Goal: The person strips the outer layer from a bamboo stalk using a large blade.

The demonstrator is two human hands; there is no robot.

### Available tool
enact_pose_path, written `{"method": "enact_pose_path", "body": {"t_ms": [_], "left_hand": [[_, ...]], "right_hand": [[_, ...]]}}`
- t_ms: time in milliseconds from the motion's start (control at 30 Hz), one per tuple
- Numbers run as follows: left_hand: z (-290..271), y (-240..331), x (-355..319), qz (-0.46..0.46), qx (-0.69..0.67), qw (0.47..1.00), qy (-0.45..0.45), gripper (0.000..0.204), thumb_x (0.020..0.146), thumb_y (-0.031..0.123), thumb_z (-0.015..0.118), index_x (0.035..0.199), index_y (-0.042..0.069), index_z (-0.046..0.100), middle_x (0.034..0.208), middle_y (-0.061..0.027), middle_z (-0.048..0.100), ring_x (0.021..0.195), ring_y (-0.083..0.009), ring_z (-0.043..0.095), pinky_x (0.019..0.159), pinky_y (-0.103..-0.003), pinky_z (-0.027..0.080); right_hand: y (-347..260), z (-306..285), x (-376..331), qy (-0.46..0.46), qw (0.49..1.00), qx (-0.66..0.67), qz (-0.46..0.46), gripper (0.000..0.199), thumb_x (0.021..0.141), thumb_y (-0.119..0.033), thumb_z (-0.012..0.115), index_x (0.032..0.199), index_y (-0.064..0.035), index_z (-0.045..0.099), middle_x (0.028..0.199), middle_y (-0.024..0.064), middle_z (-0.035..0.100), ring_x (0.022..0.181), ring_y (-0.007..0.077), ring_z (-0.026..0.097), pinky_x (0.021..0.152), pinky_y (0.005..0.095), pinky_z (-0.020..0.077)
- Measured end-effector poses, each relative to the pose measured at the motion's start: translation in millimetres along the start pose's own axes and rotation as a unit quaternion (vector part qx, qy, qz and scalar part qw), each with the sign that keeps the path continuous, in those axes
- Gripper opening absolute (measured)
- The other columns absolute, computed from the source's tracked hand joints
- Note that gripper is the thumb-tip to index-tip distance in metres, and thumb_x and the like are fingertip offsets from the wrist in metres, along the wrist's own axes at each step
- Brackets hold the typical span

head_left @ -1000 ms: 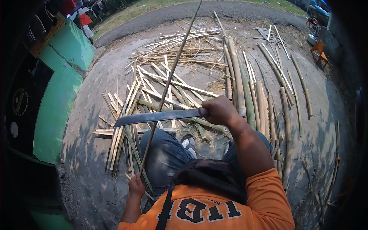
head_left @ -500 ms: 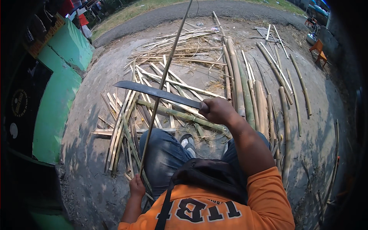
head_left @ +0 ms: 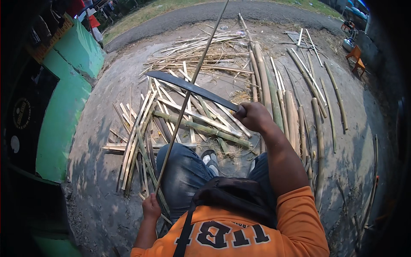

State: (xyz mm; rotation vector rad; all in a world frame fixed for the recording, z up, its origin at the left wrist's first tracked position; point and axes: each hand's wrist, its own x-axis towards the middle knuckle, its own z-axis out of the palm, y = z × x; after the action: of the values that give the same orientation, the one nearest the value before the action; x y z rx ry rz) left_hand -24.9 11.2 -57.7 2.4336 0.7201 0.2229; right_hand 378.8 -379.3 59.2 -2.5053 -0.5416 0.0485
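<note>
My right hand (head_left: 255,116) is closed round the handle of a machete (head_left: 195,88), its long dark blade pointing left and slightly away from me. The blade meets or crosses a long thin bamboo strip (head_left: 180,119); whether it touches cannot be told. My left hand (head_left: 151,207) grips the strip's lower end beside my left knee, and the strip slants up and to the right past the top of the view. Beyond my knees lies a heap of split bamboo strips (head_left: 138,143). A greenish bamboo pole (head_left: 201,127) rests across it.
Whole bamboo poles (head_left: 265,81) lie lengthwise ahead and to the right. More thin strips (head_left: 201,48) are piled farther off. A green wall (head_left: 64,107) stands at the left, an orange chair (head_left: 356,58) at the far right. Beyond runs a grey road (head_left: 180,25).
The machete and my right hand have shifted right and farther away along the strip. The strip's upper end has swung right, while my left hand stays almost in place.
</note>
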Motion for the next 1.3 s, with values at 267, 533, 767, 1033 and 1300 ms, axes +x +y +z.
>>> {"method": "enact_pose_path", "body": {"t_ms": [267, 533, 767, 1033, 1300], "left_hand": [[-0.2, 5.7, -1.9, -0.016, -0.012, 1.000, -0.006, 0.063, 0.113, 0.046, 0.039, 0.080, -0.003, 0.061, 0.062, -0.0227, 0.054, 0.061, -0.0428, 0.061, 0.060, -0.051, 0.043], [-0.2, 7.3, 1.0, 0.011, 0.007, 1.000, 0.016, 0.064, 0.113, 0.046, 0.039, 0.075, -0.003, 0.059, 0.060, -0.0202, 0.054, 0.060, -0.0403, 0.062, 0.058, -0.050, 0.042], [0.8, 4.5, 0.5, 0.023, -0.002, 1.000, 0.018, 0.066, 0.114, 0.045, 0.039, 0.070, -0.002, 0.055, 0.057, -0.0164, 0.051, 0.053, -0.0345, 0.058, 0.055, -0.047, 0.041], [4.5, 1.3, 0.7, 0.006, -0.010, 1.000, 0.002, 0.067, 0.114, 0.046, 0.039, 0.070, -0.002, 0.056, 0.056, -0.0149, 0.053, 0.054, -0.0332, 0.060, 0.056, -0.046, 0.042], [4.1, 0.4, 2.1, 0.016, -0.008, 1.000, 0.008, 0.067, 0.114, 0.047, 0.037, 0.073, -0.002, 0.058, 0.059, -0.0165, 0.056, 0.058, -0.0361, 0.062, 0.058, -0.047, 0.043]], "right_hand": [[-20.5, 28.3, -7.0, -0.069, 0.982, -0.052, -0.166, 0.015, 0.088, -0.025, 0.070, 0.094, -0.0119, 0.075, 0.087, 0.0161, 0.075, 0.085, 0.0402, 0.073, 0.079, 0.0511, 0.0569], [-14.2, 25.8, -8.0, 0.026, 0.979, -0.027, -0.201, 0.016, 0.087, -0.022, 0.071, 0.077, -0.0105, 0.068, 0.071, 0.0165, 0.067, 0.073, 0.0410, 0.069, 0.069, 0.0529, 0.0541], [-4.0, 13.3, -0.7, -0.044, 0.999, -0.002, -0.026, 0.021, 0.095, -0.030, 0.068, 0.104, -0.0145, 0.077, 0.095, 0.0187, 0.075, 0.091, 0.0416, 0.072, 0.082, 0.0516, 0.0569], [-21.5, 29.1, -8.6, -0.073, 0.984, -0.020, -0.160, 0.019, 0.091, -0.031, 0.070, 0.095, -0.0134, 0.077, 0.084, 0.0161, 0.074, 0.081, 0.0398, 0.072, 0.077, 0.0506, 0.0568], [-16.4, 20.7, -7.6, -0.034, 0.980, -0.057, -0.190, 0.020, 0.089, -0.031, 0.071, 0.085, -0.0124, 0.074, 0.080, 0.0155, 0.073, 0.080, 0.0397, 0.072, 0.076, 0.0511, 0.0570]]}}
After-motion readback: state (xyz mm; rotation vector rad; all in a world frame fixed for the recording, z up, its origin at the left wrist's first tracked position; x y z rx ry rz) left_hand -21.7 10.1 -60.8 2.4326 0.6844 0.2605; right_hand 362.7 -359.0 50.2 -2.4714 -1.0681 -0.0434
